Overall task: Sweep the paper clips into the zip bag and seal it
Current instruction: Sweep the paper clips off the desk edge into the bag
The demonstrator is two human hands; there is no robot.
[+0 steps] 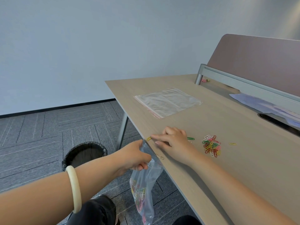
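The limp, slippery zip bag [142, 189] needs its rim pinched as the left hand [138, 155] does, while the right hand's [174, 140] extended fingers slide light paper clips [211, 146] off the worktop [227, 159].

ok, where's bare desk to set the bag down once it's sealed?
Bare patch between the flat zip bag and the right hand; a wider one on the near desk, right of the right forearm. Crowded: the clip pile and strays at the edge.

Bright even light, soft shadows, edges warped.
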